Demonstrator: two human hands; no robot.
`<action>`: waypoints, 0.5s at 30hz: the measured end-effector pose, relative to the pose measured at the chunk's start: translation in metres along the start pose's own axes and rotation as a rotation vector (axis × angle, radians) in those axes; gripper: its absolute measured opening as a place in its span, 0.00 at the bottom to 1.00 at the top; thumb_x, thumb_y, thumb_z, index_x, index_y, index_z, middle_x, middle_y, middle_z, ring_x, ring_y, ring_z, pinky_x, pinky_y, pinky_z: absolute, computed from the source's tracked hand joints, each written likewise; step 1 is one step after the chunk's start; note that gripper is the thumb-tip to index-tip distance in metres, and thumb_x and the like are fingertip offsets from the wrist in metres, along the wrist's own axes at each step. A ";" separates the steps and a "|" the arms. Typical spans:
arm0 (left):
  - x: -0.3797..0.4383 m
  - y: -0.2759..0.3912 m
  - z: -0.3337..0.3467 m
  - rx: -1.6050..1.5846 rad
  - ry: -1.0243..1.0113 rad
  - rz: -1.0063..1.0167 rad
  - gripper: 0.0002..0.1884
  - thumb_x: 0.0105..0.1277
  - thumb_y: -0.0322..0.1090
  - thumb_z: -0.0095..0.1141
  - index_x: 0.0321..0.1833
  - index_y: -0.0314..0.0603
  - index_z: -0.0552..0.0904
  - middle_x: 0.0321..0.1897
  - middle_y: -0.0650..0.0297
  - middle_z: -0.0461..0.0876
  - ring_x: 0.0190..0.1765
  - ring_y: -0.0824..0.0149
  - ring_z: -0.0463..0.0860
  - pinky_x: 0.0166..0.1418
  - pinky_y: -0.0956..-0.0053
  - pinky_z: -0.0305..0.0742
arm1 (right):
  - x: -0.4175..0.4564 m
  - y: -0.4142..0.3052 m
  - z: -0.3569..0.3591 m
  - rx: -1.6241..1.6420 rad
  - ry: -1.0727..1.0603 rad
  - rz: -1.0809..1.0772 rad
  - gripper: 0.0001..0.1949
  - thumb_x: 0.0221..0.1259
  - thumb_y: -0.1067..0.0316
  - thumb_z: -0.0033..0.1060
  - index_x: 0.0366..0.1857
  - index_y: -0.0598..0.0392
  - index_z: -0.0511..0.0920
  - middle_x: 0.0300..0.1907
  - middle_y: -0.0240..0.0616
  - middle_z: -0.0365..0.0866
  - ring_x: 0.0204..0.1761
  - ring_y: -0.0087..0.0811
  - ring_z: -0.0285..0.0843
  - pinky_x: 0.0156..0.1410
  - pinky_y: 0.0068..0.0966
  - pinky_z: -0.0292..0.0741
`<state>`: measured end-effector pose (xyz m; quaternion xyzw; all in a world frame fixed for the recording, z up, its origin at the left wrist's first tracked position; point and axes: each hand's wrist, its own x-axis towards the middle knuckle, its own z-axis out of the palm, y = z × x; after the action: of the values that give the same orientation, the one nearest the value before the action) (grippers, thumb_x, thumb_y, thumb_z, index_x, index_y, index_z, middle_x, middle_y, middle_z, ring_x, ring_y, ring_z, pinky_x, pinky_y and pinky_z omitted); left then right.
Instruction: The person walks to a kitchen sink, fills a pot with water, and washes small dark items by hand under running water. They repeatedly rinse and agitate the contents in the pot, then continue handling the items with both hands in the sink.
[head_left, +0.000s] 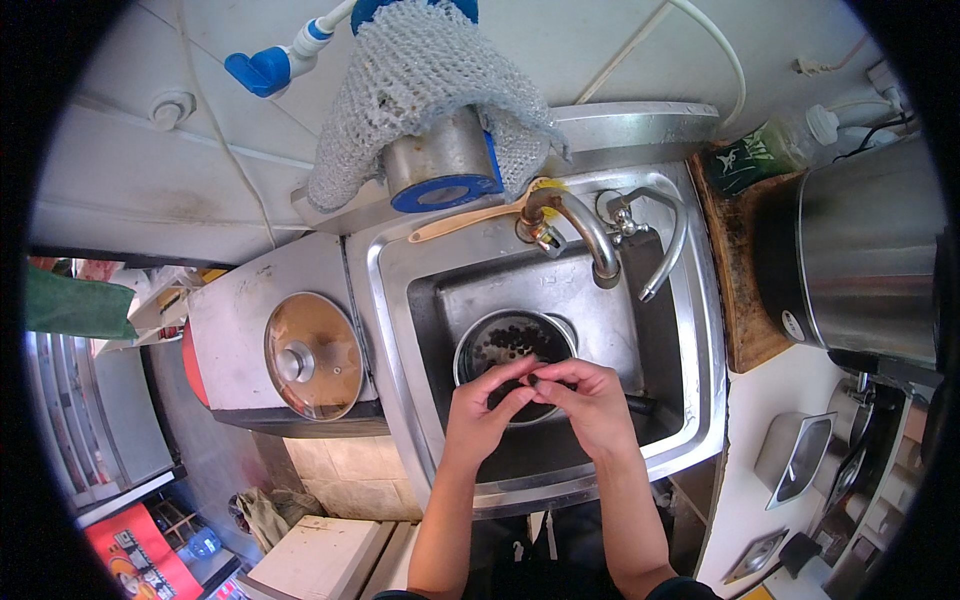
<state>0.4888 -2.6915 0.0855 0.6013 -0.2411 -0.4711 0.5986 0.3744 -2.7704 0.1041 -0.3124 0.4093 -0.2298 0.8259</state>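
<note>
Both of my hands meet over a round metal pot (459, 352) that stands in the stainless steel sink (615, 330). Between the fingertips of my left hand (484, 401) and my right hand (596, 405) is a small dark ball (533, 380), pinched from both sides. Several similar dark balls (510, 337) lie in the pot, some of them clustered towards its far side. My hands cover the near part of the pot's opening. A black handle (639, 405), perhaps the pot's, shows to the right of my right wrist.
A curved faucet (585, 217) and a thinner spout (679, 240) reach over the sink's far side. A wooden-handled utensil (457, 223) lies on the back rim. Left stands a glass lid (322, 375); right, a large steel container (870, 247) on a wooden board (750, 330). A mesh cloth (442, 67) hangs above.
</note>
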 end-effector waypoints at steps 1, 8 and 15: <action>0.000 -0.001 0.000 0.031 -0.013 0.026 0.12 0.55 0.24 0.57 0.43 0.36 0.80 0.39 0.60 0.80 0.40 0.72 0.78 0.48 0.79 0.70 | -0.001 0.000 0.000 -0.020 0.007 -0.008 0.06 0.50 0.81 0.56 0.33 0.63 0.78 0.33 0.40 0.80 0.35 0.24 0.77 0.42 0.18 0.74; 0.005 0.003 0.002 0.202 -0.007 0.171 0.09 0.51 0.24 0.59 0.37 0.37 0.82 0.36 0.59 0.82 0.41 0.65 0.80 0.49 0.75 0.71 | -0.004 0.001 0.000 -0.269 0.057 -0.125 0.05 0.50 0.79 0.58 0.32 0.62 0.79 0.30 0.36 0.81 0.33 0.20 0.76 0.39 0.15 0.72; 0.003 0.010 0.007 0.352 0.059 0.236 0.08 0.50 0.25 0.60 0.34 0.37 0.82 0.33 0.59 0.82 0.38 0.65 0.81 0.47 0.76 0.71 | -0.007 -0.005 0.003 -0.470 0.073 -0.234 0.06 0.49 0.80 0.57 0.32 0.63 0.79 0.30 0.37 0.81 0.32 0.19 0.77 0.38 0.15 0.73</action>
<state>0.4870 -2.6989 0.0954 0.6779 -0.3708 -0.3304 0.5421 0.3726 -2.7679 0.1129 -0.5326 0.4419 -0.2335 0.6831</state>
